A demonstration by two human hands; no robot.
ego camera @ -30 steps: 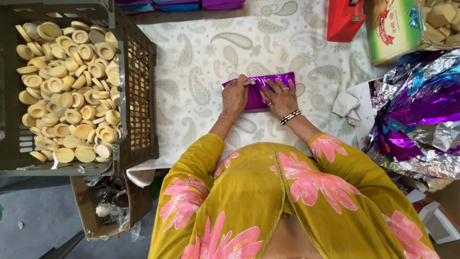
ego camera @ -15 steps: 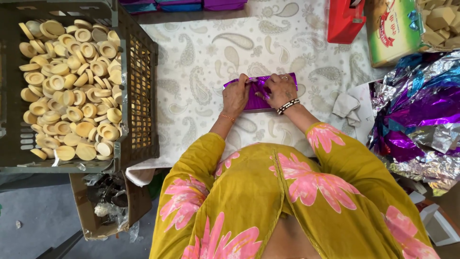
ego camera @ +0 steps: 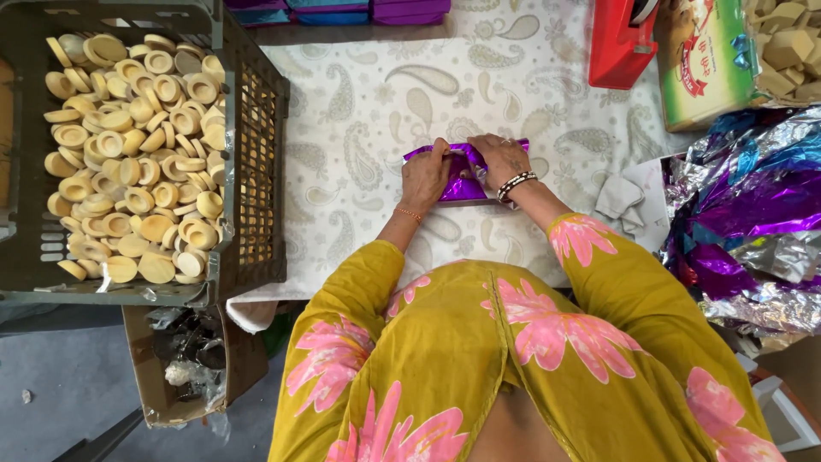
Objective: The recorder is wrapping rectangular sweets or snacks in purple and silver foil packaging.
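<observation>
Since one second ago, both hands have drawn closer together over the purple foil-wrapped packet (ego camera: 462, 175), which now shows less of its length between them. Packet lies flat on the paisley-cloth counter (ego camera: 359, 111), directly ahead of the person, long axis running left to right. Left hand (ego camera: 425, 175) covers its left part, fingers curled down and pressing on the foil; right hand (ego camera: 500, 162), with a beaded bracelet (ego camera: 516, 184) at the wrist, covers the right part, fingertips bent onto the wrapper near the middle. Both hands touch the packet; neither is clearly nearer. Whether either pinches a foil edge cannot be told. Left of the cloth: dark plastic crate (ego camera: 256, 171) heaped with round tan pieces (ego camera: 137, 154). Right: crumpled sheets of purple and silver foil (ego camera: 744, 222), with a small grey cloth (ego camera: 620, 197) between them and the packet. Far edge: red tape dispenser (ego camera: 620, 43), green carton (ego camera: 701, 60), and wrapped packets (ego camera: 410, 10) in a row.
</observation>
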